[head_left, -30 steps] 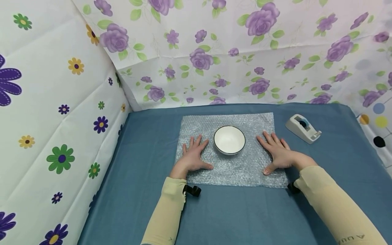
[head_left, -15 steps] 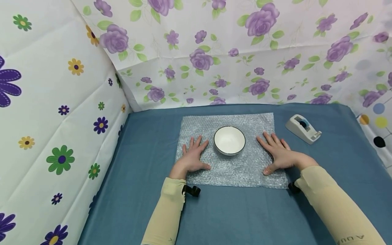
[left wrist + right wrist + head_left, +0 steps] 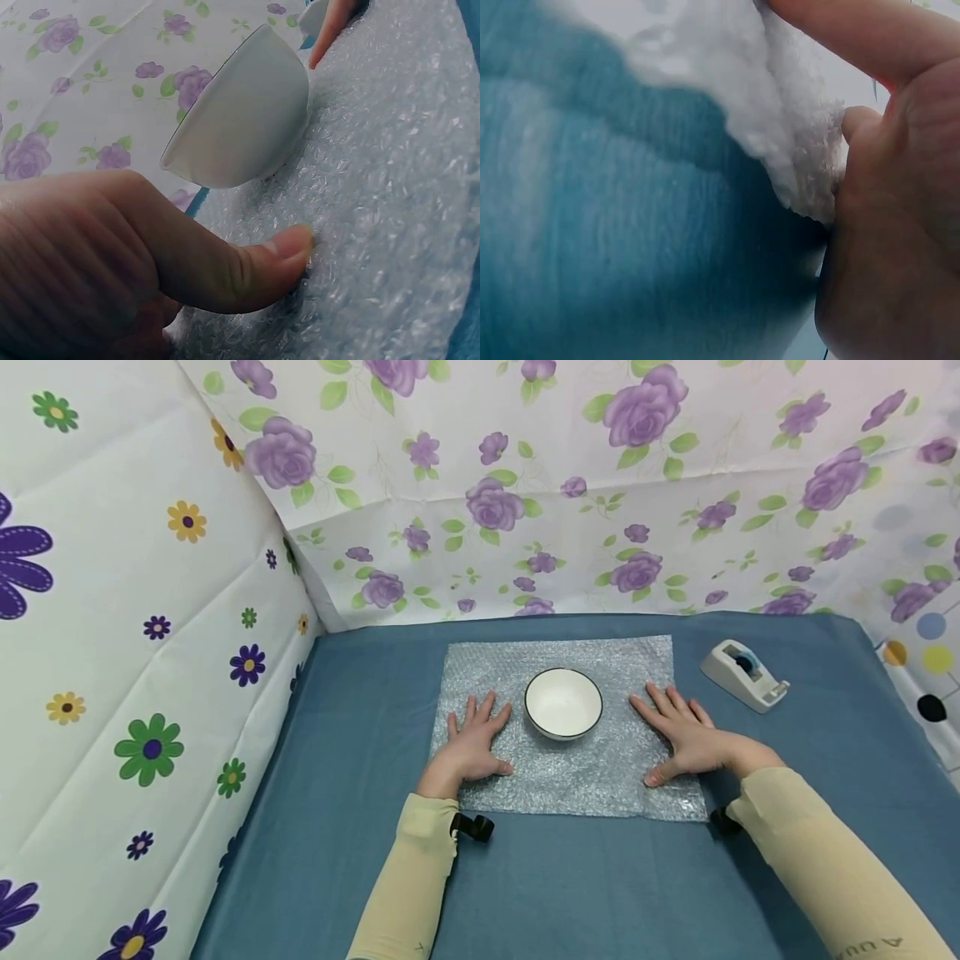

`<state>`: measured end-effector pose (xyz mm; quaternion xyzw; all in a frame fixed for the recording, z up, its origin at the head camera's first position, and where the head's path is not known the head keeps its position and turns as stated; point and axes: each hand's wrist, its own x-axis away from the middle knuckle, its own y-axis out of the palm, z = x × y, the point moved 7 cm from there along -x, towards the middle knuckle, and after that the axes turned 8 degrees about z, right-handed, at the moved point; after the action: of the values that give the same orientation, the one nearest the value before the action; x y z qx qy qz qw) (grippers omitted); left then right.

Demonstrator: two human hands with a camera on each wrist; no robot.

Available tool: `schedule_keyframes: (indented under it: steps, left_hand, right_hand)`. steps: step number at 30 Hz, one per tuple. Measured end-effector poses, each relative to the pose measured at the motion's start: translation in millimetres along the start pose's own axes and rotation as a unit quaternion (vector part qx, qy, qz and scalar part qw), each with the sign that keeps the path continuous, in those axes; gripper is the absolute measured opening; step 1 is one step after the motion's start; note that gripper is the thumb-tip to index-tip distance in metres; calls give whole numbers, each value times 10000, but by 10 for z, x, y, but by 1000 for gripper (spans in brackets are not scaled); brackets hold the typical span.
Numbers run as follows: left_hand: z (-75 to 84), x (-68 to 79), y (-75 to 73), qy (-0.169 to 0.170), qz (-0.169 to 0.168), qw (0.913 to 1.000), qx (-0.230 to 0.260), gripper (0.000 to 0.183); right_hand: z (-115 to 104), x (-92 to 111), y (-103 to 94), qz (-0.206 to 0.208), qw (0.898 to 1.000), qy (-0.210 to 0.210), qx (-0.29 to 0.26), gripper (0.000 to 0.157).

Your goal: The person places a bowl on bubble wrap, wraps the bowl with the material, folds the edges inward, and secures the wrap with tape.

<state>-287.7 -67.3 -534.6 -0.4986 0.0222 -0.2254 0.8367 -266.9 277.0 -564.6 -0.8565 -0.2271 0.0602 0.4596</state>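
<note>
A white bowl (image 3: 563, 703) with a dark rim stands upright near the middle of a sheet of bubble wrap (image 3: 585, 785). My left hand (image 3: 472, 750) rests on the sheet's left part, fingers spread and thumb pointing toward the bowl's near side. On the right part lies my right hand (image 3: 686, 739), its fingers also spread and angled up-left. Neither hand touches the bowl. From the left wrist, the bowl (image 3: 244, 112) shows its outer side beyond my left thumb (image 3: 255, 274). The right wrist view has the wrap's edge (image 3: 780, 150) beside my right hand (image 3: 907, 195).
A white tape dispenser (image 3: 744, 675) sits on the blue cloth (image 3: 577, 885) right of the wrap, beyond my right hand. Behind the table hangs a curtain (image 3: 450, 485) with purple roses, and a flowered sheet (image 3: 112, 652) hangs along the left side.
My left thumb has drawn in slightly toward the hand. Otherwise both hands, the bowl and the bubble wrap hold their places.
</note>
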Motion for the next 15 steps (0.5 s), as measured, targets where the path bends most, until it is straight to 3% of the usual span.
schedule_keyframes:
  steps: [7, 15]
  left_hand:
    - [-6, -9, 1, -57, -34, 10000, -22, 103]
    - [4, 7, -15, -37, 2, 10000, 17, 103]
  right_hand:
    - [-186, 83, -136, -52, 9997, -130, -207, 122]
    - [-166, 162, -152, 242, 9994, -147, -174, 117]
